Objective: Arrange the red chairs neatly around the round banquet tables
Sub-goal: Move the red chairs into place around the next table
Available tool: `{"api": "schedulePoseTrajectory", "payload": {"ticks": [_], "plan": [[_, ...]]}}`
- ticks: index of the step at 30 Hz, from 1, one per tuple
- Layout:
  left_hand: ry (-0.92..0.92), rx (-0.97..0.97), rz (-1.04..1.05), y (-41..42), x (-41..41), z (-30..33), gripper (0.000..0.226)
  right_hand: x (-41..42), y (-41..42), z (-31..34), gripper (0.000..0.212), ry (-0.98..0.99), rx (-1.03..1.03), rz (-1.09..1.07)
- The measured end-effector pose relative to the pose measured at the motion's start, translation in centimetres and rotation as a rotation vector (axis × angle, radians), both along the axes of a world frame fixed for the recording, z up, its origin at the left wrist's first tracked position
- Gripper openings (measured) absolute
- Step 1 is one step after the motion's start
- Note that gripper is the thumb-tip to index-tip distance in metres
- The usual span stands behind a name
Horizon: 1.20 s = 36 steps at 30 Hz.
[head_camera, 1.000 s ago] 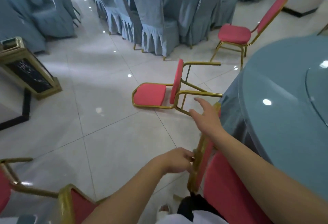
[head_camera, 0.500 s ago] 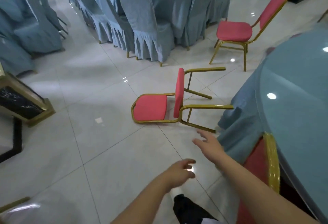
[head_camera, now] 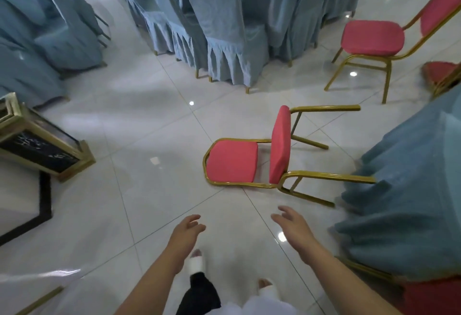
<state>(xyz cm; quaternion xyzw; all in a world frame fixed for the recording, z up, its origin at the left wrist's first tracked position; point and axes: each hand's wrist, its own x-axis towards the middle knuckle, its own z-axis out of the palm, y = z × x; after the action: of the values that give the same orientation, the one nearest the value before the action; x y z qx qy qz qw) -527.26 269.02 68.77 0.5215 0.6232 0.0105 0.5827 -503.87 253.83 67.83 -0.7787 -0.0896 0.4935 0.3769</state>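
a red chair [head_camera: 259, 157] lies tipped on its back on the white tiled floor [head_camera: 139, 190], gold legs pointing toward the blue-draped worktop [head_camera: 409, 190] at right. the person's left hand [head_camera: 185, 233] and right hand [head_camera: 293, 224] reach out above the floor just short of it, fingers spread loosely and holding nothing. a second red chair [head_camera: 374, 37] stands upright beyond, near the covered chairs [head_camera: 224, 27].

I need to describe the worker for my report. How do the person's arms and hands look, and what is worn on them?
Both forearms are bare up to the frame's lower edge; no sleeves are visible. The left hand and the right hand wear no gloves, and I see no rings, watch or bracelet on them. A white garment shows at the bottom edge, between the arms.
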Motion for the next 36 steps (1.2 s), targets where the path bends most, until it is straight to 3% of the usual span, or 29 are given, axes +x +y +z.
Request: {"api": "schedulePoseTrajectory", "payload": {"ticks": [6,15,20,25,30,36], "plan": [[-0.062,-0.029,0.056,13.6,-3.1,-1.6,0.032,-1.0,13.4,0.0,0.053,-0.059,0.034,-0.022],[-0.096,-0.028,-0.151,36.7,-5.1,-0.5,0.031,-4.5,30.6,3.7,0.052,-0.122,0.016,-0.246],[-0.102,-0.036,-0.274,45.9,-1.2,0.8,0.033,-4.6,37.3,5.3,0.039,-0.128,0.072,-0.322],[-0.106,-0.046,-0.389,54.6,4.8,0.5,0.029,-1.5,44.5,2.2,0.045,-0.070,0.023,-0.426],[-0.082,-0.038,-0.509,63.3,11.5,1.0,0.032,3.3,51.8,-5.3,0.063,0.034,0.023,-0.534],[0.013,-0.067,-0.671,72.0,17.5,1.2,0.036,6.2,60.2,-3.2,0.057,0.068,-0.011,-0.660]]}}
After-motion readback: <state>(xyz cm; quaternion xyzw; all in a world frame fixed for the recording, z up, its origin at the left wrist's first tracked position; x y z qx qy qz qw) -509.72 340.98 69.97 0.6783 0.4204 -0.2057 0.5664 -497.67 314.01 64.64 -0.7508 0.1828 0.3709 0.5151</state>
